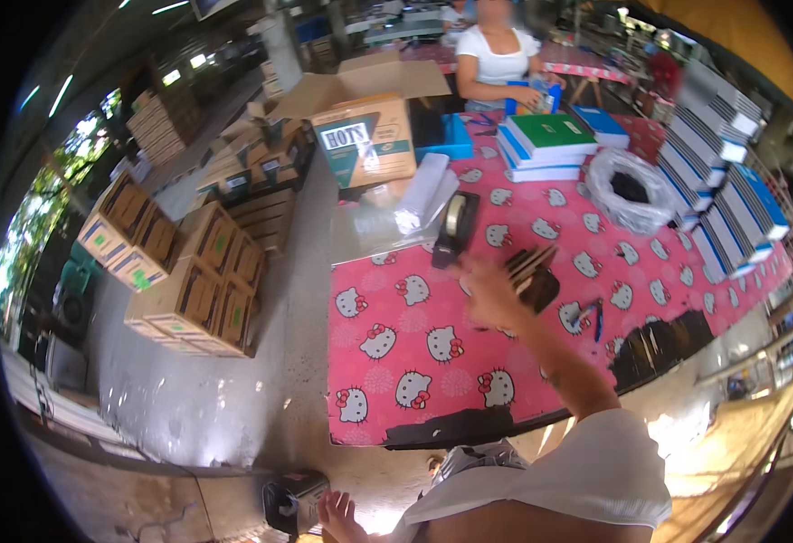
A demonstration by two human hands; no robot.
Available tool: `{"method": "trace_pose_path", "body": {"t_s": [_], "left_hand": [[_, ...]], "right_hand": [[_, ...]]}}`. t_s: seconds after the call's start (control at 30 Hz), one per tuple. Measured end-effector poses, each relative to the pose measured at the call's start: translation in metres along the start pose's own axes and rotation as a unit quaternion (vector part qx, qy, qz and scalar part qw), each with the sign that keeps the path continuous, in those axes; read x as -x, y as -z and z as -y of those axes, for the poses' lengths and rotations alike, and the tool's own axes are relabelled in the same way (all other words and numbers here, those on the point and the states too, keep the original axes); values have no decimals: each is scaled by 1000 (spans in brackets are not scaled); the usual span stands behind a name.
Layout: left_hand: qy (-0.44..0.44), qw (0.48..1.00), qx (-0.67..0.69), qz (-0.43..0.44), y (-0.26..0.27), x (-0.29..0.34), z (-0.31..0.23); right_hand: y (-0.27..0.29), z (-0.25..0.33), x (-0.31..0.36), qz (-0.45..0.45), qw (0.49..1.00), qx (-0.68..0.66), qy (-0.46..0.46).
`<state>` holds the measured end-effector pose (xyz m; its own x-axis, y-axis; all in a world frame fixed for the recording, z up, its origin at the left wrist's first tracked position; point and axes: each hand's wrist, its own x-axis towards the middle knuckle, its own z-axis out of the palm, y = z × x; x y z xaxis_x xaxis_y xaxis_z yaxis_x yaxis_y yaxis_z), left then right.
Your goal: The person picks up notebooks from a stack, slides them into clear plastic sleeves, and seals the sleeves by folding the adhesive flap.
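The right hand [487,291] is hanging over a bench [387,362] covered in pink cartoon-cat cloth, its blurred fingers lying close to the near end of a black tape dispenser [457,231]; whether they are closing on it or standing apart, one cannot tell. The left hand [342,518] is hanging below the bench's near edge, fingers parted, no object showing in it, near a dark box [292,507] on the floor.

A sure hold is probably calling for fingers and thumb around the dispenser's body, well off any cutting teeth, with a straight lift rather than a drag. A dark holder [541,293] of brown sticks is sitting just right of the hand, where a swinging wrist could be knocking it. Clear plastic sheets [369,222] and a white strip [422,185] are lying left of the dispenser, possibly slipping if brushed.

Farther out, pens [599,321] are lying to the right, and an open carton [365,140] is blocking the far left. A green-topped book stack [548,145], a bundled plastic bag [631,190] and tall notebook piles [713,163] are crowding the far right. Across the bench, a co-worker [496,54] is handling a blue item [548,94].
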<state>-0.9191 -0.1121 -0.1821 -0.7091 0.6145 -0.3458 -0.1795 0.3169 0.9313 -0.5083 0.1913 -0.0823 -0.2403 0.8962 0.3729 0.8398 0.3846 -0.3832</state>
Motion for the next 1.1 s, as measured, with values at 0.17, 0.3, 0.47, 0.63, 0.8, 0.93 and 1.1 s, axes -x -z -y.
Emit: {"method": "trace_pose_path", "body": {"t_s": [0.17, 0.3, 0.47, 0.63, 0.8, 0.93, 1.1], "left_hand": [[-33, 984, -31, 172, -54, -47, -29], [-126, 942, -56, 307, -113, -56, -45], [-262, 857, -111, 429, -189, -12, -58], [-501, 687, -146, 506, -301, 90, -82], [-519, 710, -230, 416, -400, 146, -92], [-435, 710, -369, 413, -449, 162, -74], [-468, 688, -260, 489, -465, 165, -43]], "right_hand": [[28, -94, 28, 138, 979, 78, -124], [34, -93, 41, 178, 973, 140, -54], [29, -46, 65, 52, 975, -207, 61], [57, -139, 158, -194, 849, 93, -483], [47, -166, 201, -63, 838, 152, -519], [74, -217, 233, -57, 867, 35, -494], [118, -200, 188, -253, 773, -499, -300]]}}
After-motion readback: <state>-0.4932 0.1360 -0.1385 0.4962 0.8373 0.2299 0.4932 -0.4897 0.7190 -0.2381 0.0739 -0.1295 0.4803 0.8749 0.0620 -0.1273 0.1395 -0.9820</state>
